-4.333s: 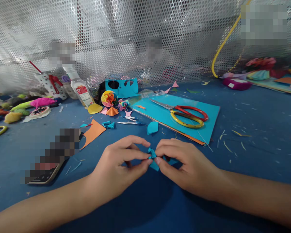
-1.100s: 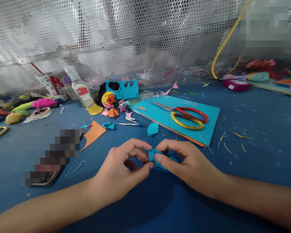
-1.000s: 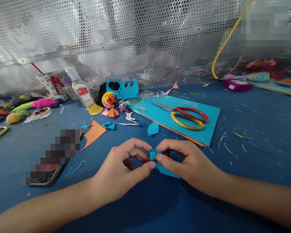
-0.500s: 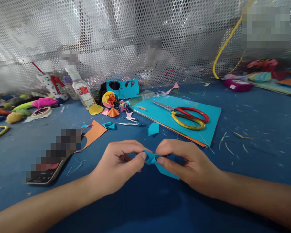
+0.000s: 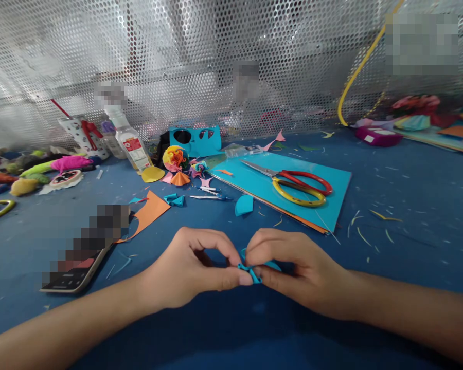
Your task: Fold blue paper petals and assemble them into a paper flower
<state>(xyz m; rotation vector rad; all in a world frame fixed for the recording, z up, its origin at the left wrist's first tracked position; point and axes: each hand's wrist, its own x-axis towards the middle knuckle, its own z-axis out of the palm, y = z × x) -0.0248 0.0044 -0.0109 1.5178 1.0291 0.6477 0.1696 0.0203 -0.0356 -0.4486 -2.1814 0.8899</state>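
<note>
Between my hands is a small piece of blue paper (image 5: 256, 276), folded and pinched into pleats. My left hand (image 5: 200, 270) closes thumb and forefinger on its left end. The thumb and fingers of my right hand (image 5: 299, 270) are pressed on the other end, hiding much of the paper. Beyond the hands lies a folded blue paper piece (image 5: 244, 205). Scissors (image 5: 301, 187) with red and yellow handles rest on a stack of coloured paper sheets (image 5: 339, 177), blue on top.
To the left are a phone (image 5: 88, 252), an orange paper offcut (image 5: 150, 210) and a compass (image 5: 208, 195). Farther back stand a glue bottle (image 5: 133, 146), a colourful paper ball (image 5: 175, 158) and a cut blue sheet (image 5: 206, 141). A perforated metal panel (image 5: 293, 51) closes off the back.
Both hands have shifted slightly downward with the paper. The paper has been turned: its loose flap, earlier pointing down to the right, now shows behind my right fingers.
</note>
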